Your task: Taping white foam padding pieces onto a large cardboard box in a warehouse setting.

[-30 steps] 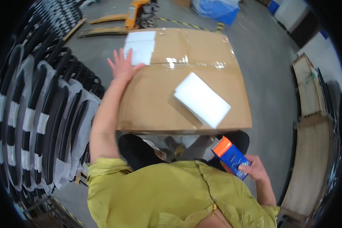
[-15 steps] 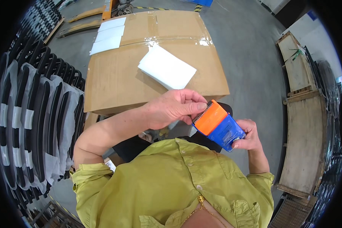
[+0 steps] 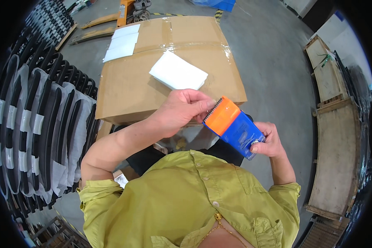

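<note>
A blue and orange tape dispenser (image 3: 237, 129) is in my right hand (image 3: 270, 139), gripped by its blue end with the thumb on top. Its dark toothed edge faces left, tilted up toward the box. My left hand (image 3: 180, 109) is closed in a pinch right beside that toothed edge. What the fingertips hold, if anything, is too small to make out. Just beyond my left hand, a stack of white foam sheets (image 3: 178, 70) lies askew on a large taped cardboard box (image 3: 128, 82).
More white sheets (image 3: 122, 42) lie on the box's far left corner. Black curved frames (image 3: 31, 136) with white wrapping are stacked at my left. An orange pallet jack (image 3: 122, 14) stands beyond the box. Wooden crates (image 3: 332, 161) line the right side.
Both hands and the tape dispenser have shifted slightly up and left in the picture. The left fingertips keep their pinch by the toothed edge, and the right hand keeps its grip.
</note>
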Motion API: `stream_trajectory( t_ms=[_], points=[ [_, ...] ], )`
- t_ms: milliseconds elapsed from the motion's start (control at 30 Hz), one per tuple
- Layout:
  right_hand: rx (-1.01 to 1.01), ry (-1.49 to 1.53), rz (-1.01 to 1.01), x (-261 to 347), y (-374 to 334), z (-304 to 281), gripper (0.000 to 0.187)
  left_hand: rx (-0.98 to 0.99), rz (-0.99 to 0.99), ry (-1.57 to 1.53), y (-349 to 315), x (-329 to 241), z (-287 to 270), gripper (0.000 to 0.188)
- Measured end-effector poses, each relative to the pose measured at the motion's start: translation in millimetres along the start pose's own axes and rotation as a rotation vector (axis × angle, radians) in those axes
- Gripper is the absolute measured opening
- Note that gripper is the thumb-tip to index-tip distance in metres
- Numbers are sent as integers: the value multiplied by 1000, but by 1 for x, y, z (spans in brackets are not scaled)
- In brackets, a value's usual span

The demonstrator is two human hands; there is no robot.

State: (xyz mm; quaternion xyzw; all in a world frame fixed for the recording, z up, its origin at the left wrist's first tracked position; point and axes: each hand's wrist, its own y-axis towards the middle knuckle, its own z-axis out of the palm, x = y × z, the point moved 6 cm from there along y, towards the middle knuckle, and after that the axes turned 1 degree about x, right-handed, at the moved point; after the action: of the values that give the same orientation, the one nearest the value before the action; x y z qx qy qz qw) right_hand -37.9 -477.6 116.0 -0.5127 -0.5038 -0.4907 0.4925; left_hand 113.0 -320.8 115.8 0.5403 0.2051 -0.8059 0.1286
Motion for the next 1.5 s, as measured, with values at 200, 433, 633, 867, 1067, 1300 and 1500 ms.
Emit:
stream_trajectory(
  t_ms=[200, 433, 633, 867, 1067, 1300, 1500],
  points=[
    [-23, -59, 173, 10, 4, -7, 40, -256, 139, 396, 13, -23, -34, 20],
    [-17, -110, 272, 33, 29, -21, 58, -553, 456, 1022, 33, -63, -86, 20],
    [25, -194, 301, 33, 67, -10, 51, -728, 608, 1368, 39, -48, -108, 22],
    [68, -167, 371, 16, 82, -4, 51, -1088, 824, 1360, 22, -33, -125, 46],
    [55, -96, 328, 10, 71, -2, 45, -516, 65, -58, -25, 60, -107, 41],
    [131, -69, 417, -9, 51, 27, 34, -314, 188, -535, -12, 79, -47, 40],
    [143, -54, 360, -11, 42, 48, 35, -545, 376, -473, -35, 47, -64, 33]
  ],
)
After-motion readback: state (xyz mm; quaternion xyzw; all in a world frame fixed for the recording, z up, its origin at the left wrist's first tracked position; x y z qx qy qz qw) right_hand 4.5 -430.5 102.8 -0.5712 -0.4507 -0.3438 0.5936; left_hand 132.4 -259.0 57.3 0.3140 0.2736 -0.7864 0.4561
